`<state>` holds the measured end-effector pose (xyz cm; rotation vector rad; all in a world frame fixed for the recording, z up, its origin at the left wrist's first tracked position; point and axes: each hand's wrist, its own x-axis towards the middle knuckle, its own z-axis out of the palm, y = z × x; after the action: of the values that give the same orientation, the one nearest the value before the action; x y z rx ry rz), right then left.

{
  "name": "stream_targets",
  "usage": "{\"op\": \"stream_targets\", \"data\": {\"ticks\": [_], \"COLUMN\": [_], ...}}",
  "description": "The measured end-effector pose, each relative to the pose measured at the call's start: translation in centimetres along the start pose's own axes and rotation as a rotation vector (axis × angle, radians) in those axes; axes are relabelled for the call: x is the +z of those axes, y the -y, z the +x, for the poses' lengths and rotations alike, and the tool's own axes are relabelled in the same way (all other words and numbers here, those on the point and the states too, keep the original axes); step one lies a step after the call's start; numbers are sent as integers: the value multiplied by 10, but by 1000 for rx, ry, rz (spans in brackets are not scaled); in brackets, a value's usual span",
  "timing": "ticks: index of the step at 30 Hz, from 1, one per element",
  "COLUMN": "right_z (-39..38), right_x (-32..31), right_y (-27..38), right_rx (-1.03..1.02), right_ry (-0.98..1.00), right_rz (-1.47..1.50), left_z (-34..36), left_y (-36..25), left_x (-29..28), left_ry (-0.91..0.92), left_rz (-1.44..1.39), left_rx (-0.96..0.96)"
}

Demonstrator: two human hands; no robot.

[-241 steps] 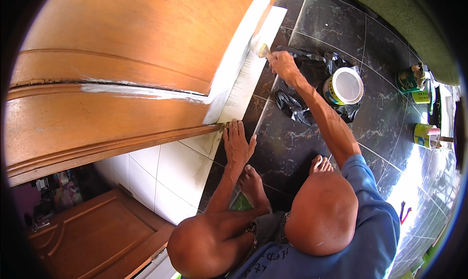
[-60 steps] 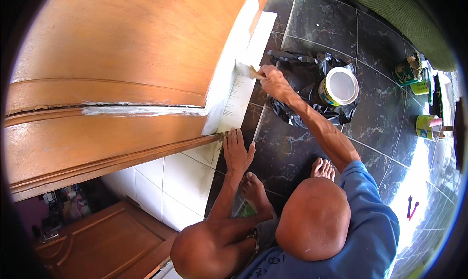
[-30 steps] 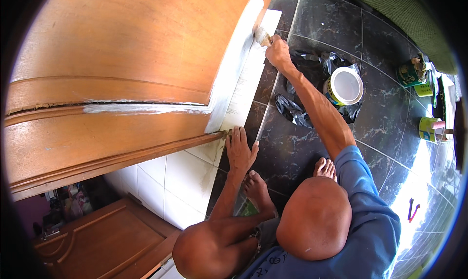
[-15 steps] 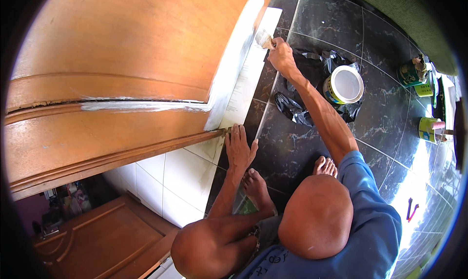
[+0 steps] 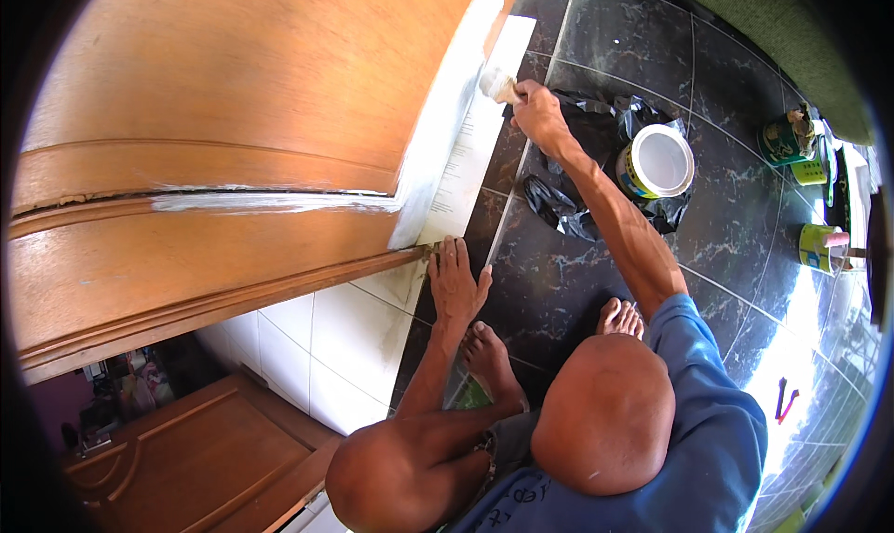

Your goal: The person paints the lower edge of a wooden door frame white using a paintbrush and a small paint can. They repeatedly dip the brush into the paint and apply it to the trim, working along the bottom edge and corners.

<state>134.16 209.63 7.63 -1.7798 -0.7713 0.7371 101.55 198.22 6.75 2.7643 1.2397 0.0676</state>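
My right hand point(image 5: 540, 114) is closed round the handle of a paintbrush point(image 5: 500, 86). Its whitish bristles are at the bottom border of a wooden door point(image 5: 251, 77), over or against the white-painted strip point(image 5: 438, 133); whether they touch I cannot tell. White paint also streaks the groove across the door. Along the door's foot lies a sheet of printed paper point(image 5: 466, 175). My left hand point(image 5: 454, 282) rests with fingers stretched out at the paper's near end, by the door's corner, and holds nothing. An open can of white paint point(image 5: 659, 162) stands right of my right forearm.
Crumpled black plastic point(image 5: 559, 207) lies under and around the paint can on dark tiles point(image 5: 643, 30). Several cans, among them a green-yellow one point(image 5: 821, 247), stand at the far right. A red-and-black object point(image 5: 787, 401) lies at right. White tiles point(image 5: 358, 333) adjoin the door's near edge.
My right hand and the paintbrush have shifted slightly left, with the bristles now closer to the painted strip. My left hand stays nearly where it was.
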Motion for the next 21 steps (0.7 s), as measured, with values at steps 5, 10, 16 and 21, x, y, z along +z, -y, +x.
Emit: {"op": "stream_targets", "data": {"ticks": [5,10,16,21], "right_z": [16,5,-6,13], "right_x": [11,23,12,18], "right_y": [10,8,3,-3], "right_rx": [26,16,25,23], "right_ry": [3,98,62,-17], "right_rz": [0,-121,-8,-67], "left_z": [-1,0,-2,1], "left_y": [2,5,2,0], "left_x": [-6,-11,-4,-4], "left_ry": [17,10,-3,22], "left_rz": [12,27,21,5], "left_rx": [-11,-12,-7,-10]}}
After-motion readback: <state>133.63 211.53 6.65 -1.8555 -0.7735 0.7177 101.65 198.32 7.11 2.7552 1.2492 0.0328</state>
